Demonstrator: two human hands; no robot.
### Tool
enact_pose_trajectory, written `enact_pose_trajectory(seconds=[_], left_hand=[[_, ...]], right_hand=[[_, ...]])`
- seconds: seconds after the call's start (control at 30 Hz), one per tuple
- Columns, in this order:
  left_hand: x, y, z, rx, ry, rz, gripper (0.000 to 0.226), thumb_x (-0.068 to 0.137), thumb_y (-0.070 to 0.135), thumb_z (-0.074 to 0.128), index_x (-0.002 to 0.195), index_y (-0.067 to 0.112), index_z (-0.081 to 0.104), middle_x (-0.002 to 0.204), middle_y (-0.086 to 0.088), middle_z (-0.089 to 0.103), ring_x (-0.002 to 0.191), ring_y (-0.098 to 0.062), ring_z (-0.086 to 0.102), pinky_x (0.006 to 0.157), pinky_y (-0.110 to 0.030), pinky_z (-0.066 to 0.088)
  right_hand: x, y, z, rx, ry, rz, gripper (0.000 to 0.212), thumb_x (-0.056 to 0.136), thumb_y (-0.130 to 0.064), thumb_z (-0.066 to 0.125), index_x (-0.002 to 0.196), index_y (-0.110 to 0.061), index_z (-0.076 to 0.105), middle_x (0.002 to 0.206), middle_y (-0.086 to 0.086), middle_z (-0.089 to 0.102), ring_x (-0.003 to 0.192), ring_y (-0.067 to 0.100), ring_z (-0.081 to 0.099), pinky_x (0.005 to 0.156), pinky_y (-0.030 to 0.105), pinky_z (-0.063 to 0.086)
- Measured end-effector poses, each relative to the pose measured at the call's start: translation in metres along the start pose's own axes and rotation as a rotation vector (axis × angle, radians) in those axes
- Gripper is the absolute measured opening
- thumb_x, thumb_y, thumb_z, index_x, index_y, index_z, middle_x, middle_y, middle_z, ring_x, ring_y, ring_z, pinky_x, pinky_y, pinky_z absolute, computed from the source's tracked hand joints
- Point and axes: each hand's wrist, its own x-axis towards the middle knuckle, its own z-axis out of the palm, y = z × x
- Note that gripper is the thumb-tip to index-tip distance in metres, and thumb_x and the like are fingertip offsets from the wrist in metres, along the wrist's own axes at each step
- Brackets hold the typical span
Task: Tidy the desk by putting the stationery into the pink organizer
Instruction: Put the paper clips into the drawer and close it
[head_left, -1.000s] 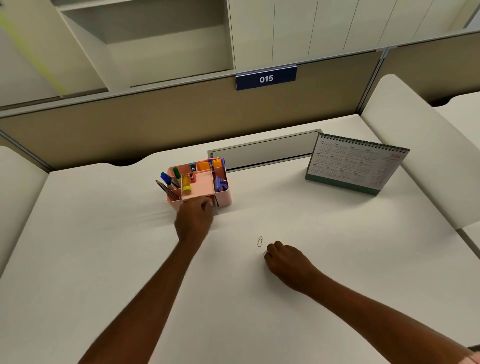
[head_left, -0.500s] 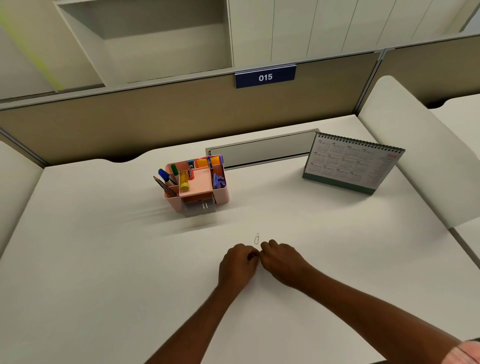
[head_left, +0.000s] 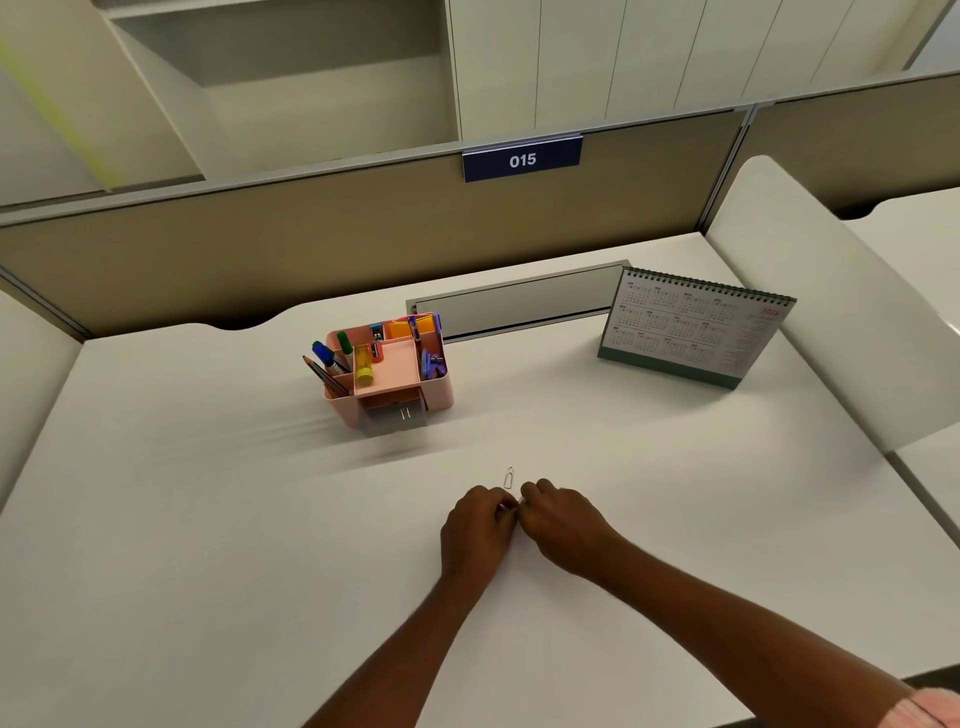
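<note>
The pink organizer stands at the desk's middle back, holding pens, a pencil, a yellow glue stick and purple clips. Its clear front drawer is pulled out, with paper clips inside. One silver paper clip lies loose on the desk just beyond my fingers. My left hand and my right hand meet fingertip to fingertip on the desk, fingers curled. A second small paper clip shows as a thin glint pinched between them.
A green-based desk calendar stands at the back right. A grey cable-tray lid sits flush behind the organizer. A tan partition with a blue 015 sign closes the back, and a white side panel rises on the right.
My left hand left the organizer's drawer and came back to meet my right hand near the loose paper clip. The drawer stays pulled out. My right hand has barely moved.
</note>
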Motion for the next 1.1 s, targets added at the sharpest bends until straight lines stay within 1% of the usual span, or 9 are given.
enact_pose_trajectory(seconds=[0.17,0.3,0.43,0.57,0.67,0.77,0.83,0.97,1.1], left_hand=[[0.000,-0.001,0.000,-0.071,0.013,-0.027,0.015,0.096,0.033,0.063,0.104,0.032,0.075,0.101,0.011,0.071,0.093,-0.010,0.066,0.075,-0.025,0.050],[0.005,0.001,-0.001,-0.131,0.030,-0.047,0.010,0.090,0.031,0.069,0.096,0.030,0.077,0.094,0.011,0.076,0.089,-0.009,0.069,0.073,-0.026,0.051],[0.010,0.000,-0.003,-0.137,0.014,0.003,0.013,0.089,0.035,0.071,0.101,0.033,0.077,0.096,0.014,0.077,0.089,-0.007,0.069,0.077,-0.028,0.055],[0.018,0.002,-0.008,-0.064,-0.048,0.041,0.016,0.090,0.031,0.063,0.100,0.034,0.076,0.091,0.010,0.076,0.087,-0.011,0.068,0.074,-0.029,0.055],[0.024,0.004,-0.010,-0.004,-0.126,0.030,0.008,0.088,0.032,0.069,0.094,0.027,0.070,0.091,0.006,0.073,0.088,-0.019,0.068,0.074,-0.033,0.055],[0.025,0.002,-0.006,0.092,-0.160,0.037,0.012,0.091,0.034,0.071,0.093,0.024,0.063,0.100,0.007,0.068,0.094,-0.022,0.065,0.074,-0.034,0.049],[0.023,0.002,-0.002,0.136,-0.154,0.073,0.010,0.094,0.031,0.066,0.096,0.024,0.060,0.105,0.004,0.065,0.098,-0.024,0.065,0.074,-0.032,0.043],[0.018,0.004,-0.002,0.189,-0.156,0.143,0.012,0.098,0.026,0.060,0.108,0.019,0.058,0.114,0.000,0.061,0.103,-0.026,0.064,0.078,-0.032,0.042],[0.011,0.003,-0.001,0.213,-0.141,0.209,0.018,0.101,0.024,0.055,0.116,0.014,0.055,0.117,-0.002,0.058,0.104,-0.026,0.062,0.079,-0.035,0.046]], right_hand=[[0.000,-0.001,0.009,0.106,0.075,0.080,0.026,0.061,0.000,0.076,0.070,-0.016,0.058,0.073,0.001,0.052,0.061,0.021,0.052,0.041,0.030,0.027],[0.001,-0.003,0.010,0.239,0.145,0.228,0.029,0.064,0.002,0.076,0.070,-0.017,0.054,0.070,0.000,0.052,0.059,0.020,0.051,0.046,0.029,0.025],[0.003,-0.006,0.018,0.389,0.178,0.359,0.024,0.074,-0.001,0.071,0.072,-0.017,0.053,0.072,0.000,0.053,0.063,0.020,0.051,0.049,0.029,0.028],[0.005,-0.002,0.019,0.540,0.183,0.430,0.008,0.090,-0.015,0.061,0.083,-0.017,0.063,0.083,-0.001,0.058,0.076,0.021,0.055,0.054,0.037,0.045],[0.005,0.003,0.016,0.610,0.153,0.408,0.010,0.093,-0.020,0.056,0.089,-0.017,0.064,0.090,-0.001,0.059,0.084,0.020,0.056,0.063,0.040,0.050],[0.004,0.004,0.017,0.650,0.155,0.402,0.008,0.093,-0.023,0.055,0.092,-0.021,0.063,0.092,-0.005,0.058,0.086,0.018,0.055,0.067,0.038,0.051],[0.003,0.005,0.020,0.673,0.171,0.387,0.007,0.092,-0.025,0.057,0.096,-0.023,0.061,0.094,-0.007,0.058,0.087,0.016,0.055,0.068,0.037,0.051],[0.000,0.009,0.023,0.713,0.168,0.341,0.028,0.088,-0.030,0.060,0.115,-0.026,0.059,0.106,-0.008,0.058,0.096,0.013,0.055,0.075,0.033,0.052],[-0.003,0.010,0.026,0.688,0.193,0.287,0.026,0.088,-0.032,0.058,0.114,-0.028,0.059,0.107,-0.008,0.057,0.095,0.014,0.054,0.072,0.032,0.051]])
